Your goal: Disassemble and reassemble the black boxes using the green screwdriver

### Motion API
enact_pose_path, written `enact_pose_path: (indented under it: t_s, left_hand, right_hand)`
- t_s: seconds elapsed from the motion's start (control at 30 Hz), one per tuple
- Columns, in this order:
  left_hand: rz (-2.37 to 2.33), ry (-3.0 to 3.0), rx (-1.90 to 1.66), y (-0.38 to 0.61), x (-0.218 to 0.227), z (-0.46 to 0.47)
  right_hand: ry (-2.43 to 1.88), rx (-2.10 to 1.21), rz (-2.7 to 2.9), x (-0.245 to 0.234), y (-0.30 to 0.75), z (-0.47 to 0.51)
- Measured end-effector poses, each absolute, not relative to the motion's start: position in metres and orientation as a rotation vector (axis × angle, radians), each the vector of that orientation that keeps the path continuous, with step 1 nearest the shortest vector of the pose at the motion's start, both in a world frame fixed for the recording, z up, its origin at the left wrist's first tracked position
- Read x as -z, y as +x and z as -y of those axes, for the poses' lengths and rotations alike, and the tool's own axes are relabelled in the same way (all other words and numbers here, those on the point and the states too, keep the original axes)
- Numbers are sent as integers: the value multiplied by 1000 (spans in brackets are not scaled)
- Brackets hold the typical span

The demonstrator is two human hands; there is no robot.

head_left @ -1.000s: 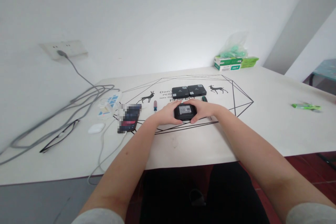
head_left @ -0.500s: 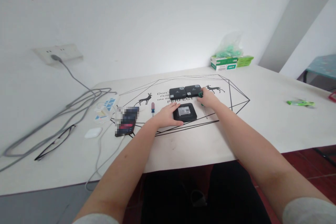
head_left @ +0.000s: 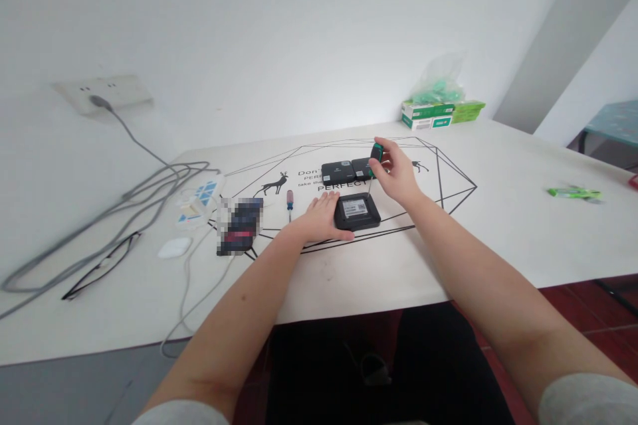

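Note:
A small black box [head_left: 357, 210] with a white label lies on the white table [head_left: 349, 272] in front of me. My left hand [head_left: 321, 218] rests against the box's left side, fingers curled around its edge. My right hand [head_left: 393, 176] is raised above the box's right corner and grips a green-handled screwdriver [head_left: 375, 154], held upright with its thin shaft pointing down at the box. Two more black boxes [head_left: 349, 169] sit side by side just behind.
A blue-and-red screwdriver [head_left: 290, 199] lies left of my left hand. Further left are a phone [head_left: 240, 233], a white earbud case [head_left: 174, 248], glasses [head_left: 97, 269], a power strip [head_left: 199, 198] and grey cables [head_left: 124, 202]. Green boxes [head_left: 438, 113] stand at the back; a green packet [head_left: 573, 192] lies right.
My right hand left the box, took the green screwdriver from the table beside it and lifted it upright over the box. My left hand stayed on the box.

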State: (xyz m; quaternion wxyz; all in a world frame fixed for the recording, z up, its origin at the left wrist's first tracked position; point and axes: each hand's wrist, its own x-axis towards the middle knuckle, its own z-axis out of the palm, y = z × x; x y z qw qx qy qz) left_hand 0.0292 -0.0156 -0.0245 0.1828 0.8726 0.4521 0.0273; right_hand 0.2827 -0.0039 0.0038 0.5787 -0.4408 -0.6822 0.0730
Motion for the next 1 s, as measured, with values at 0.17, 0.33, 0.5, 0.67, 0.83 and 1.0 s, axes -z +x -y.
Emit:
enact_pose_path:
  t_s: [0.17,0.33,0.5,0.67,0.83,1.0]
  left_hand:
    - [-1263,2480,-133,30,23,16]
    - [-1245,2509,-182,31,24,14]
    - [-1260,2514,-186,33,22,16]
    - [-1254,2524,-202,35,22,17]
    - [-1248,2511,-184,35,23,18]
    - [-1266,2501,-65,35,18,21]
  right_hand:
    - [-1030,-135,1621,-2,282,3]
    - [-1005,-109,1634,-2,281,4]
    - [-987,-76,1659,-3,281,5]
    - [-1003,-73,1677,-3,281,6]
    - [-954,-60,1742,1,279,6]
    - [-956,-118,1634,5,273,5]
